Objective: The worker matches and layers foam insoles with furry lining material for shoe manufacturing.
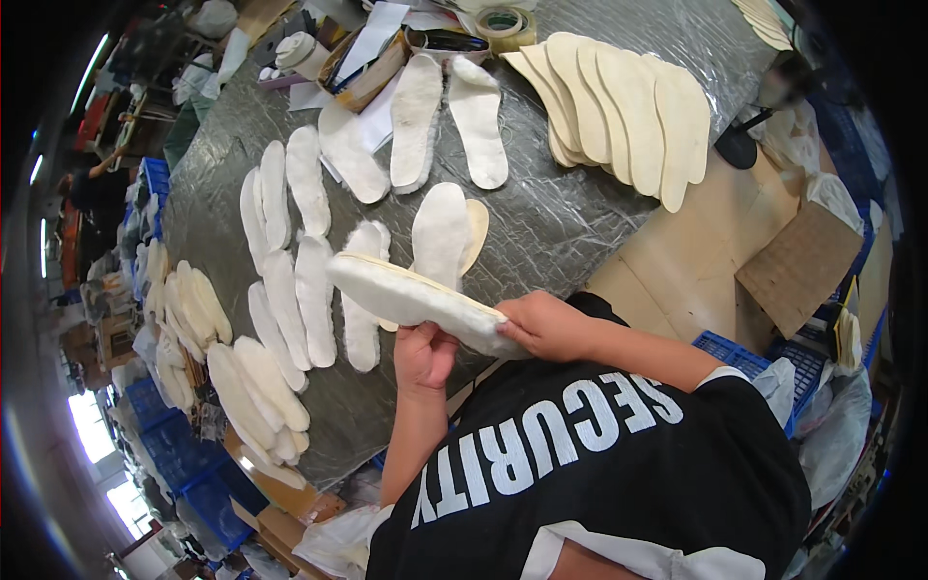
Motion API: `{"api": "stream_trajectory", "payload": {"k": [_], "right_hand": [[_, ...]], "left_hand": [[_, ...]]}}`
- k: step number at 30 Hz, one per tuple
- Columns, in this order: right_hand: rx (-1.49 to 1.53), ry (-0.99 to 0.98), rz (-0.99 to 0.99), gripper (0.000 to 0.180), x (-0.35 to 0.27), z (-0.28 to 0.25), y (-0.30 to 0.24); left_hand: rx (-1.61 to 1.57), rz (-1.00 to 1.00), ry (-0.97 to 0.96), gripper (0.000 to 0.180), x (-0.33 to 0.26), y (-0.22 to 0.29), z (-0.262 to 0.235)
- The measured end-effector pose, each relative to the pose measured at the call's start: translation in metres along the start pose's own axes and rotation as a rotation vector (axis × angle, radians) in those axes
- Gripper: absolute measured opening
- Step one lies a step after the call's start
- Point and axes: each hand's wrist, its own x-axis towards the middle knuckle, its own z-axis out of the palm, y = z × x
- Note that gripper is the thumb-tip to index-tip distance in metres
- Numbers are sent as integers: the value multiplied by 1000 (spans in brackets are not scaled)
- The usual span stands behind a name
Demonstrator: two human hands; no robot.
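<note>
Above dark tabletop (565, 237), left hand (425, 358) pinches lower edge of fluffy white insole (396, 294), right hand (543, 327) clamped on its end; likely light, soft, bendable, best held by edges.

Wide head-worn view, steeply downward

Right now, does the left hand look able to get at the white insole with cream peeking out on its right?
Probably not: the left hand is on the held insole, which partly hides the white insole in this view. Its far end lies uncovered, perhaps reachable with a freed grip.
</note>
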Motion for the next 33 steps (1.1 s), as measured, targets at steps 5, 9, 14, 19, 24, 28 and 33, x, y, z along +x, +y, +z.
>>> {"api": "stream_trajectory", "payload": {"k": [5,9,14,19,24,28,33], "right_hand": [[-175,16,-48,26,-7,8,-1],[-38,-41,12,28,5,7,1],[47,235,-103,23,41,22,-22],[526,481,94,17,66,38,-4],[803,187,187,30,70,35,12],[675,41,219,30,60,26,45],[570,56,345,27,52,30,46]], "left_hand": [[-26,8,-37,40,-8,-2,-4],[79,101,53,43,-12,4,9],[291,194,66,40,-25,6,20],[1090,97,147,38,-34,5,36],[1302,393,317,31,-60,34,-4],[1194,667,656,14,-113,135,-47],[988,666,774,29,-155,209,-36]]}}
